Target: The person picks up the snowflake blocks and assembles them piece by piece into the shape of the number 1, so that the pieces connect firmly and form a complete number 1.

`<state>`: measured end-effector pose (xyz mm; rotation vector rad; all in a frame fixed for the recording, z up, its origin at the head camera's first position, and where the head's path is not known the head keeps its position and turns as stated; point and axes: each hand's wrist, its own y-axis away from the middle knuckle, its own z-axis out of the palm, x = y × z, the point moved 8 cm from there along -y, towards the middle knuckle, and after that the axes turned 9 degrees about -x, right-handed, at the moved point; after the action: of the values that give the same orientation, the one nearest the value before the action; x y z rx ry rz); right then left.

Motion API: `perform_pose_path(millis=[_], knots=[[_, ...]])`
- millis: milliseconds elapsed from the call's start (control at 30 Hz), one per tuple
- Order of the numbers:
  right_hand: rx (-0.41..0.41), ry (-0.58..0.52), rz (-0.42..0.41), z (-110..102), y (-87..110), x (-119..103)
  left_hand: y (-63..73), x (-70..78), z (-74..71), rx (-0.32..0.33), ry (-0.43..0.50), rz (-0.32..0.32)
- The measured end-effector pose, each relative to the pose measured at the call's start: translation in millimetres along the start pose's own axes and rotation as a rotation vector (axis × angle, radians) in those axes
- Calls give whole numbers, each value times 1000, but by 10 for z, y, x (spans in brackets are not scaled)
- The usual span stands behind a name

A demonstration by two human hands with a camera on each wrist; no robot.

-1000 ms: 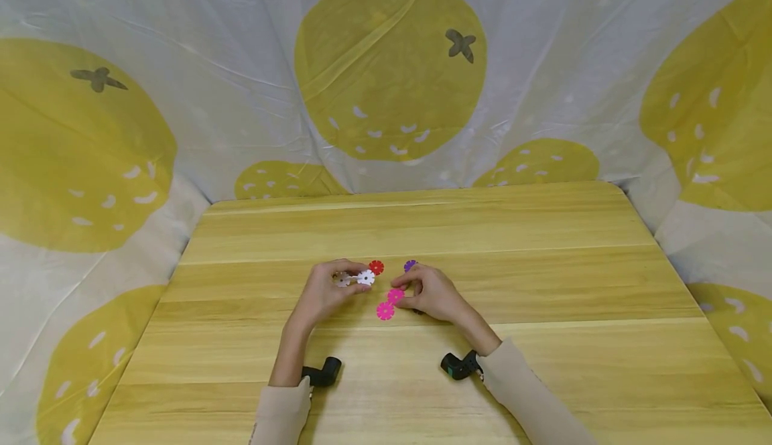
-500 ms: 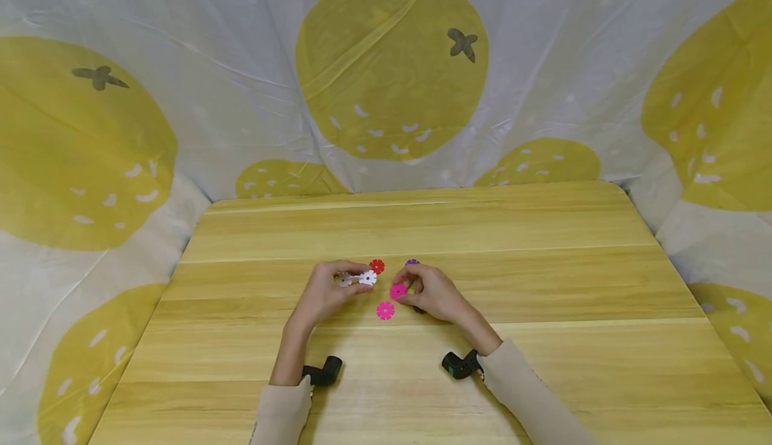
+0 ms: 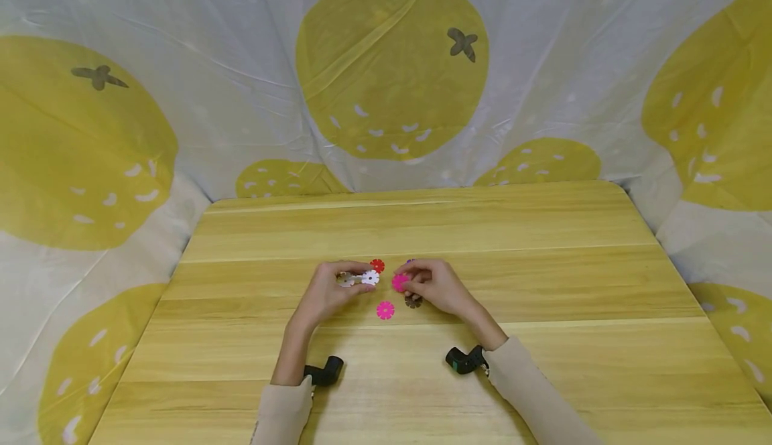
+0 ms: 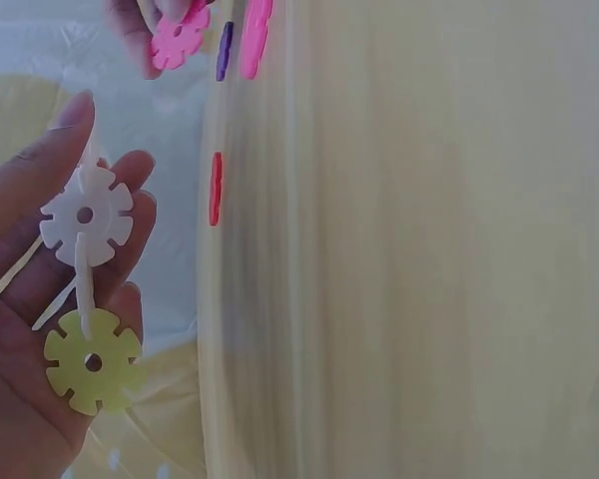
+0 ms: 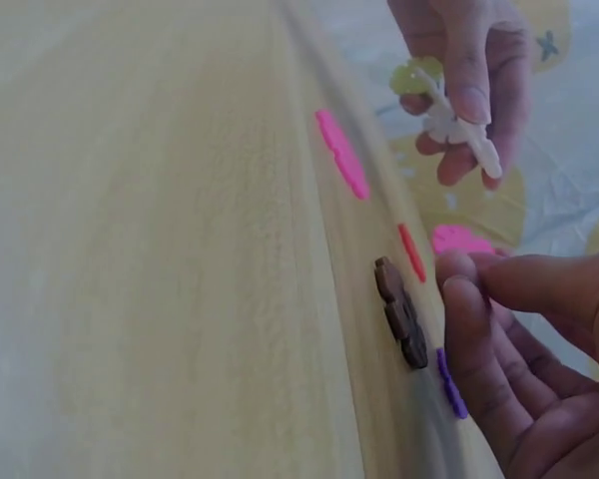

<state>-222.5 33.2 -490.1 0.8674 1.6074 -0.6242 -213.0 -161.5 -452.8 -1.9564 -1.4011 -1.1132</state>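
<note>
My left hand (image 3: 328, 291) holds a joined group of notched plastic discs between thumb and fingers. White discs (image 4: 86, 216) and a yellow disc (image 4: 93, 361) show in that group in the left wrist view. My right hand (image 3: 439, 289) pinches a pink notched disc (image 3: 400, 283) by its edge, a short way right of the white ones and apart from them. A second pink disc (image 3: 385, 309) lies on the table below the gap between the hands. Under the right hand's fingers a brown disc (image 3: 413, 302) lies on the wood, partly covered.
Beyond the left fingertips a red disc (image 3: 377, 266) lies on the wooden table (image 3: 512, 391). A purple disc (image 5: 451, 383) is mostly hidden behind the right hand in the head view. Black wrist devices (image 3: 326, 371) sit on both forearms. A patterned cloth (image 3: 241, 63) hangs behind the table.
My right hand has lifted a pink disc off its place beside the other pink one and moved it slightly up. The brown disc shows more. The left hand has barely moved.
</note>
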Motion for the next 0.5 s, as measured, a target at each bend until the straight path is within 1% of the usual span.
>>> perform_pose_path(millis=[100,233,367,500], knots=[[24,13,-13,-21,5,-27,-2,17,17,-11,5,12],[64,39,-52,-53,13,-69,1,37,48,-38,20,14],[86,9,-87,-67,17,-97,2,55,67,-50,23,15],[82,-28,-105,-51,18,-128,3,74,74,-49,30,30]])
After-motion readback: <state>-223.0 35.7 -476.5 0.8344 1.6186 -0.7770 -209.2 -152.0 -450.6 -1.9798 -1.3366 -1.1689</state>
